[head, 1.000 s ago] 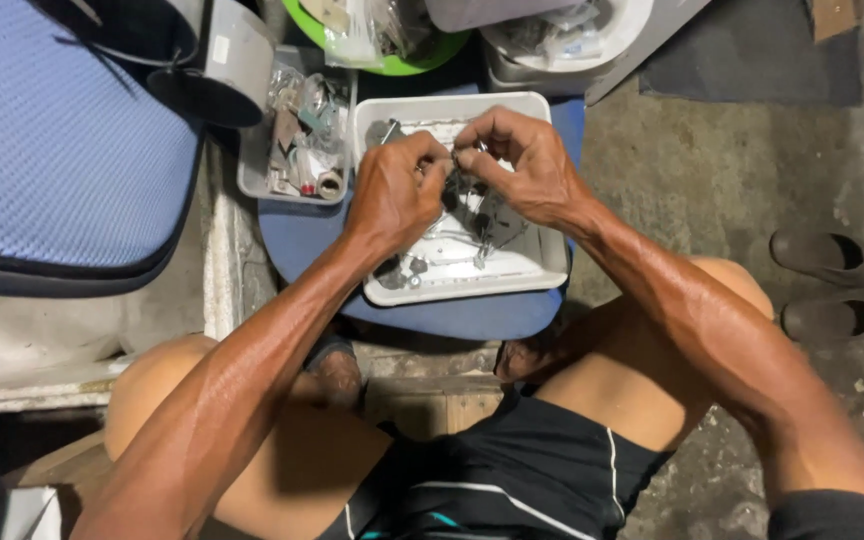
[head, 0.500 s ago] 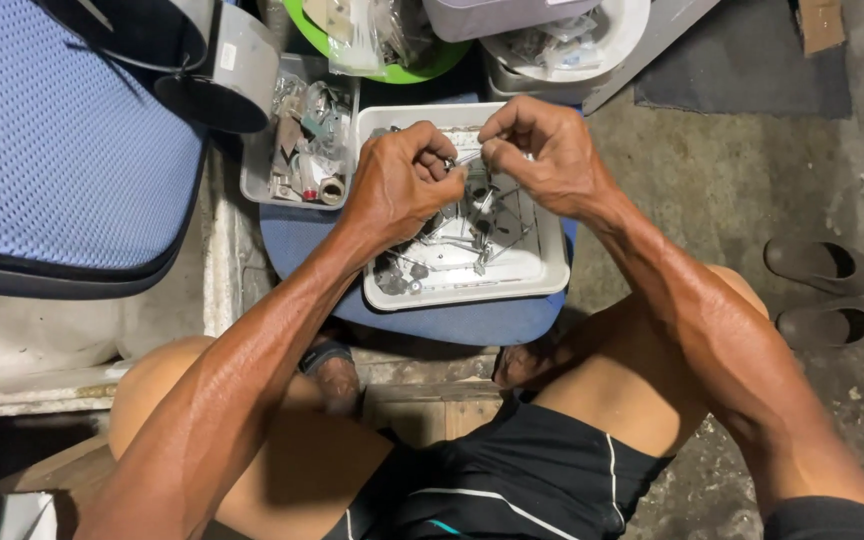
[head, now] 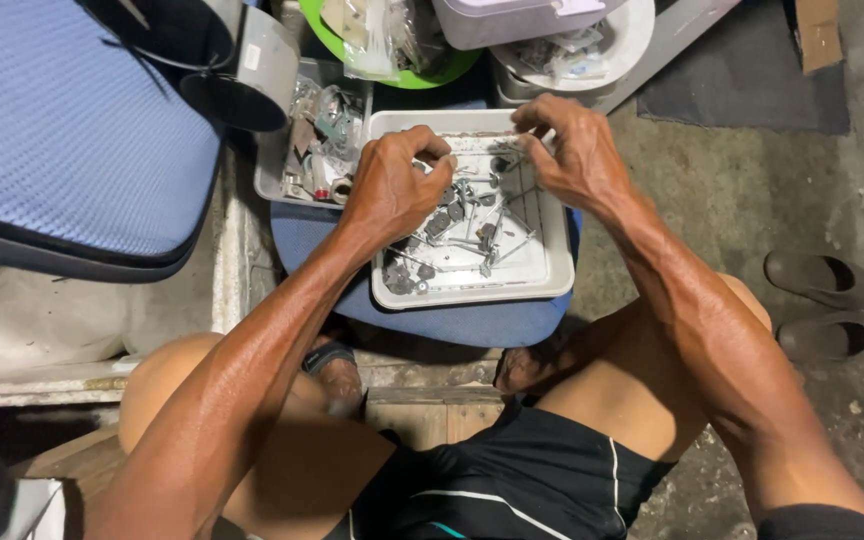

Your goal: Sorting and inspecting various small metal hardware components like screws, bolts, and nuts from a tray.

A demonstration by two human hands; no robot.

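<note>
While seated over a white square tray [head: 542, 285] of small metal parts, both hands at work above it. Left hand [head: 392, 190] curled over the tray's left half, fingers bent inward, thumb and forefinger pinched on a small pale piece [head: 449, 163] near the tray's upper middle; too small to tell what kind of part, perhaps a bit of metal or plastic. Right hand [head: 572, 150] arched over the tray's upper right corner, fingertips drawn down together toward the tray's top edge; cannot tell whether anything sits between them, since the back of the hand hides the pads. Hands near each other but apart, a gap of open tray between them.

Inside the tray, scattered thin metal rods and dark screws or washers [head: 457, 235], mostly lying in the left and middle parts. Tray resting on a blue cushion [head: 472, 325], which shows below and to both sides of it. Just beside the tray on its left, a smaller grey tray [head: 270, 170] crammed with mixed odds and ends. Above, a green bowl [head: 432, 72] and a white bowl [head: 632, 40], both holding clear bags. Far left, a blue padded seat [head: 62, 130] tilted against a pale ledge. On the concrete floor to the right, a pair of dark sandals [head: 822, 305], well apart from the tray.
</note>
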